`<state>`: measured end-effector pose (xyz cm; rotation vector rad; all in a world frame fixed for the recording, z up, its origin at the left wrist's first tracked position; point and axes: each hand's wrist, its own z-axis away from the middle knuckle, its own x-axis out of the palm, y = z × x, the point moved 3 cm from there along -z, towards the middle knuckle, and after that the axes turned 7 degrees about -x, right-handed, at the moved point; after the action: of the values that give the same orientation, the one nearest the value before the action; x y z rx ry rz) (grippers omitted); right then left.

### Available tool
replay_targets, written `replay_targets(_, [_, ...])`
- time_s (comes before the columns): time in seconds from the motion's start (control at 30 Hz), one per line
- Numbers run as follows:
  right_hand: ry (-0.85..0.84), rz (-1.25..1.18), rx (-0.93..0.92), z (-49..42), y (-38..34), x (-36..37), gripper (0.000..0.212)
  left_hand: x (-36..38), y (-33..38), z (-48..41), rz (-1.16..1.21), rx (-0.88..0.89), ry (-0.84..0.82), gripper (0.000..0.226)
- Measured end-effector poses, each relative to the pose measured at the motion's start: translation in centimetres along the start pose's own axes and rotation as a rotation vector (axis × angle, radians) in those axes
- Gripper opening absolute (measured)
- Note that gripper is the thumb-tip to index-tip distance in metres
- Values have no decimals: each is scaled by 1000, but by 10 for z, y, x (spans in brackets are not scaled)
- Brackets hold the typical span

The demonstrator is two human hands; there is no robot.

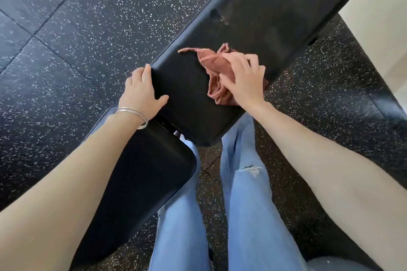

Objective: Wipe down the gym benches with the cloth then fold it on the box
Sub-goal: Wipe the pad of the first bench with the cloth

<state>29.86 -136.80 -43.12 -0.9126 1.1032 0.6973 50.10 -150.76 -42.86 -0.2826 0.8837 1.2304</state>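
- My right hand [243,82] is clutching one crumpled, rust-pink cloth [211,65] at 1 o'clock.
- My left hand [141,91] is bracing, seemingly open-fingered, against the farther of two black bench cushions [187,99].

A crumpled reddish-brown fabric cloth [211,65] lies on the long black padded bench [275,13], by its right edge.
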Motion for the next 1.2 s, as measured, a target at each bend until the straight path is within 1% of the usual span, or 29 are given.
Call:
replay_targets(0.07, [14,-29,35,-34,-10,-1,42,1,1,0,15,-25,2,87])
replay_targets(0.13, [15,-9,-3,-64,-36,3,43,3,4,-1,29,-53,13,88])
replay_targets(0.27, [-88,159,-316,-91,-91,16,45,5,8,-5,51,-110,36,90])
replay_targets(0.33, [-127,176,-400,-99,-86,12,45,4,10,-6,56,-128,53,89])
replay_targets(0.37, [-125,165,-404,-105,-75,7,46,5,11,-6,48,-135,56,89])
replay_targets(0.43, [-72,147,-318,-120,-41,-6,46,7,16,-7,28,-149,58,88])
replay_targets(0.5, [21,119,-145,-133,4,-23,46,6,23,-11,22,-182,61,89])
replay_targets(0.57, [78,55,3,-129,44,-36,47,5,30,-16,6,-210,64,90])
replay_targets(0.63, [111,2,79,-103,68,-40,46,3,38,-21,-16,-213,70,90])
replay_targets(0.67, [123,-3,73,-86,71,-38,45,2,41,-24,-22,-214,76,89])
replay_targets(0.73, [119,38,-12,-58,59,-28,42,2,47,-28,-29,-224,80,89])
replay_targets(0.8, [87,60,-137,-59,34,-17,41,2,53,-32,-26,-242,80,90])
replay_targets(0.93, [-87,145,-424,-109,-10,-11,49,1,60,-38,-26,-231,92,89])
replay_targets(1.0, [-149,207,-472,-139,-8,-15,50,0,64,-42,-23,-245,86,89])
replay_targets(1.03, [-151,222,-447,-154,-1,-19,50,0,68,-45,-23,-258,80,89])
replay_targets(1.07, [-122,210,-377,-169,10,-25,48,0,72,-48,-24,-268,75,90])
replay_targets(1.17, [23,87,-38,-201,59,-45,43,-4,91,-62,-6,-260,72,89])
replay_targets(1.2, [59,65,29,-203,73,-51,43,-6,98,-68,6,-240,73,88])
